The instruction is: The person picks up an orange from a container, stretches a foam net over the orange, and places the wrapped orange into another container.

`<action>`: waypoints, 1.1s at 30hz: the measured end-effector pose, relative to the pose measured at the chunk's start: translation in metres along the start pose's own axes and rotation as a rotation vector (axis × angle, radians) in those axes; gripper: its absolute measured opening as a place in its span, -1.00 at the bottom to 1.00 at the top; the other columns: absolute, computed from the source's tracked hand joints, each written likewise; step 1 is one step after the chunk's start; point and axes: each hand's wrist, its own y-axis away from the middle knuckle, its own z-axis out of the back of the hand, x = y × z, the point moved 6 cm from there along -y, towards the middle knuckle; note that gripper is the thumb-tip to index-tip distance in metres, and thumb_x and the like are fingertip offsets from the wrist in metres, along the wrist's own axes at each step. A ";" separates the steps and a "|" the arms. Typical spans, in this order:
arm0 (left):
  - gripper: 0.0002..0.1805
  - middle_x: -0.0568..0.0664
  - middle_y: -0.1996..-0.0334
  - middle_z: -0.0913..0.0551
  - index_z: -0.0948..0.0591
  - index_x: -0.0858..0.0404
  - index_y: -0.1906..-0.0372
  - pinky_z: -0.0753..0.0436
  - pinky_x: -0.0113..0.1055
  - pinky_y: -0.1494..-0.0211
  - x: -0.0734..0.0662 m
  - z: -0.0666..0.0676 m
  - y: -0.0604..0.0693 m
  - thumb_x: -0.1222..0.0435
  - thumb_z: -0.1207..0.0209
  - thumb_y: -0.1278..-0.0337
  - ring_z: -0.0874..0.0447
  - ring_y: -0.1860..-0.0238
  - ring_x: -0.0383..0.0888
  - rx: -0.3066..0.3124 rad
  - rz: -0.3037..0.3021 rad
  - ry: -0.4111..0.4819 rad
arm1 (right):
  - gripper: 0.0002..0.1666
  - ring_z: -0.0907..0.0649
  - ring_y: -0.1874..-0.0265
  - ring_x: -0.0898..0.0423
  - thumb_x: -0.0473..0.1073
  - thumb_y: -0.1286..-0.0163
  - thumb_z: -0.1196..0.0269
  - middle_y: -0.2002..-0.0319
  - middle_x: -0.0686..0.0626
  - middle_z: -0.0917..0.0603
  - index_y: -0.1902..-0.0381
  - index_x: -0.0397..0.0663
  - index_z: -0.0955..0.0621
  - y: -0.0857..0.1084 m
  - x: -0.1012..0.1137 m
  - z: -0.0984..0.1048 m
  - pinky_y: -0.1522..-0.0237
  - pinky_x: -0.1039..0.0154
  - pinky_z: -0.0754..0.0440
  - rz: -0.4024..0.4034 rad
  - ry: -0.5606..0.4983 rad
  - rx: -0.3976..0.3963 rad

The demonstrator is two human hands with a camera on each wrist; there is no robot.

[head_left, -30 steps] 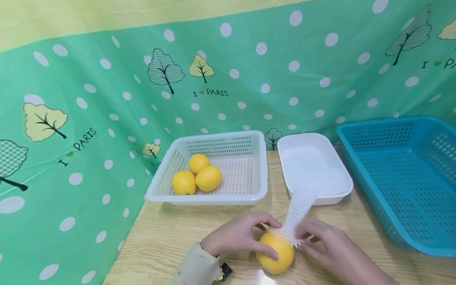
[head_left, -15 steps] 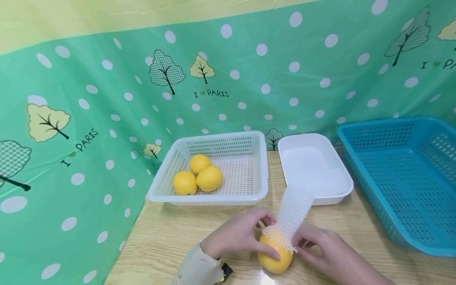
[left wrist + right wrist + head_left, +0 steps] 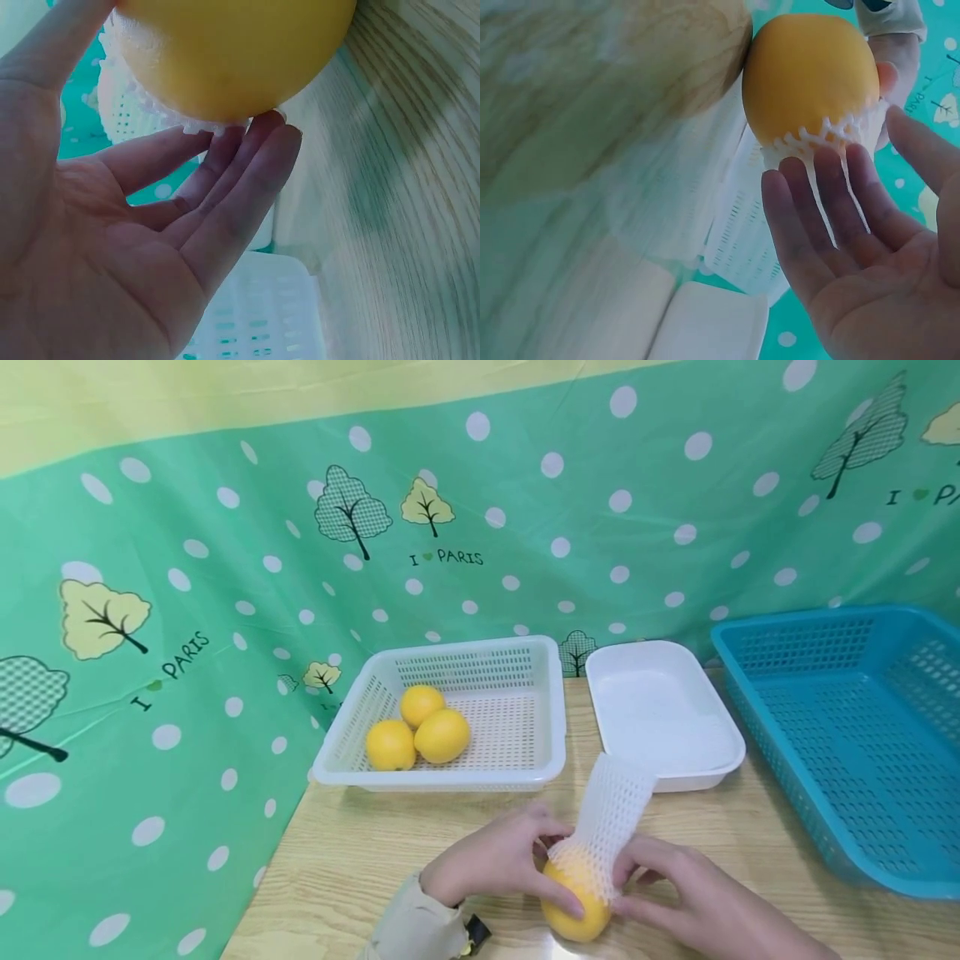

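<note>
A yellow-orange fruit [image 3: 573,910] rests on the table between the two hands, its upper side covered by a white foam net [image 3: 611,806] whose loose end stands up toward the white tray. My left hand [image 3: 498,860] grips the fruit from the left, thumb on its front and fingers behind at the net's edge. From the right, my right hand [image 3: 690,889] pinches the net's rim against the fruit. In the right wrist view the fringed rim lies around the fruit [image 3: 810,79], with the fingertips of my right hand [image 3: 870,240] on it.
Behind the left hand stands a white basket [image 3: 442,778] with several yellow fruits [image 3: 442,735]. A white tray [image 3: 660,702] is right of it, and a large blue basket [image 3: 780,760] fills the right side. A patterned green cloth [image 3: 525,468] hangs behind.
The net has come down farther over the fruit, its loose end now leaning more upright and left. My right hand has shifted slightly left with the rim; the left hand still grips the fruit.
</note>
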 end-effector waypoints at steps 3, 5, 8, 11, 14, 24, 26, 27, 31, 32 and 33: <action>-0.49 -0.31 0.28 -0.46 -0.64 -0.02 0.13 -0.55 -0.58 0.15 0.001 -0.001 0.000 -0.10 -0.53 0.23 -0.46 0.21 -0.44 0.003 0.014 0.000 | -0.73 -0.57 0.20 0.35 0.14 -0.36 -0.28 0.26 0.17 -0.58 0.23 0.13 -0.54 -0.002 -0.003 -0.002 0.11 0.33 -0.69 -0.020 -0.073 -0.009; -0.49 -0.34 0.24 -0.51 -0.64 -0.01 0.13 -0.56 -0.56 0.16 0.002 -0.001 -0.001 -0.09 -0.54 0.25 -0.49 0.21 -0.44 0.010 0.041 0.030 | -0.73 -0.56 0.23 0.35 0.11 -0.37 -0.28 0.29 0.13 -0.57 0.26 0.07 -0.54 -0.002 -0.004 -0.003 0.15 0.34 -0.69 -0.033 -0.107 -0.037; -0.41 -0.38 0.14 -0.58 -0.64 0.02 0.02 -0.59 -0.55 0.13 0.002 -0.003 -0.001 -0.02 -0.57 0.25 -0.55 0.18 -0.46 0.038 0.081 0.091 | -0.68 -0.53 0.32 0.35 0.09 -0.35 -0.30 0.35 0.09 -0.54 0.33 -0.01 -0.51 -0.003 -0.007 -0.006 0.31 0.38 -0.64 -0.063 -0.131 -0.091; -0.38 -0.38 0.09 -0.62 -0.61 0.04 -0.04 -0.60 -0.53 0.10 0.002 -0.006 0.000 0.04 -0.57 0.22 -0.58 0.16 -0.45 0.064 0.103 0.147 | -0.61 -0.50 0.38 0.34 0.08 -0.31 -0.34 0.37 0.06 -0.51 0.23 -0.09 -0.50 -0.002 -0.008 -0.007 0.40 0.39 -0.56 -0.091 -0.124 -0.135; -0.38 -0.37 0.10 -0.63 -0.59 0.04 -0.06 -0.60 -0.53 0.08 0.001 -0.009 -0.001 0.05 -0.57 0.21 -0.58 0.15 -0.45 0.070 0.089 0.156 | -0.40 -0.53 0.31 0.28 0.08 -0.30 -0.35 0.24 0.00 -0.53 -0.08 -0.19 -0.41 -0.002 -0.009 -0.009 0.36 0.37 -0.57 -0.107 -0.159 -0.114; -0.30 -0.26 -0.05 -0.63 -0.59 0.11 -0.11 -0.62 -0.53 0.08 0.000 -0.008 -0.003 0.06 -0.59 0.26 -0.59 0.14 -0.43 0.020 0.047 0.154 | -0.16 -0.55 -0.15 -0.09 0.05 -0.43 -0.25 -0.29 -0.20 -0.41 -0.44 -0.21 -0.16 0.000 -0.011 -0.016 0.00 0.11 -0.67 -0.145 -0.284 0.038; -0.31 -0.26 -0.05 -0.63 -0.60 0.11 -0.10 -0.62 -0.53 0.08 0.000 -0.009 -0.003 0.07 -0.59 0.27 -0.60 0.13 -0.43 0.020 0.049 0.166 | -0.16 -0.56 -0.12 -0.07 0.05 -0.42 -0.25 -0.26 -0.18 -0.44 -0.43 -0.23 -0.17 0.000 -0.012 -0.017 0.02 0.12 -0.67 -0.161 -0.291 0.051; -0.31 -0.25 -0.05 -0.62 -0.60 0.11 -0.09 -0.62 -0.53 0.08 0.000 -0.009 -0.003 0.07 -0.60 0.27 -0.60 0.13 -0.43 0.020 0.052 0.172 | -0.17 -0.57 -0.08 -0.05 0.05 -0.42 -0.26 -0.23 -0.16 -0.47 -0.42 -0.25 -0.18 0.000 -0.013 -0.017 0.05 0.14 -0.66 -0.166 -0.293 0.052; -0.31 -0.26 -0.05 -0.62 -0.59 0.10 -0.08 -0.62 -0.53 0.08 -0.001 -0.008 -0.004 0.08 -0.60 0.28 -0.60 0.12 -0.43 0.020 0.056 0.196 | -0.16 -0.58 -0.01 -0.03 0.03 -0.39 -0.29 -0.17 -0.13 -0.49 -0.40 -0.27 -0.19 0.000 -0.014 -0.016 0.10 0.19 -0.65 -0.168 -0.314 0.046; -0.31 -0.26 -0.06 -0.62 -0.60 0.10 -0.09 -0.62 -0.53 0.08 -0.001 -0.008 -0.004 0.08 -0.60 0.28 -0.61 0.11 -0.43 0.018 0.055 0.200 | -0.16 -0.59 -0.01 -0.03 0.03 -0.38 -0.30 -0.16 -0.14 -0.50 -0.39 -0.28 -0.20 0.000 -0.013 -0.015 0.11 0.20 -0.65 -0.167 -0.315 0.040; -0.31 -0.27 -0.06 -0.62 -0.60 0.09 -0.09 -0.62 -0.53 0.08 -0.001 -0.009 -0.004 0.08 -0.60 0.28 -0.61 0.11 -0.43 0.016 0.056 0.204 | -0.16 -0.59 0.00 -0.03 0.02 -0.37 -0.31 -0.15 -0.14 -0.50 -0.38 -0.29 -0.21 0.001 -0.013 -0.014 0.11 0.20 -0.65 -0.164 -0.315 0.035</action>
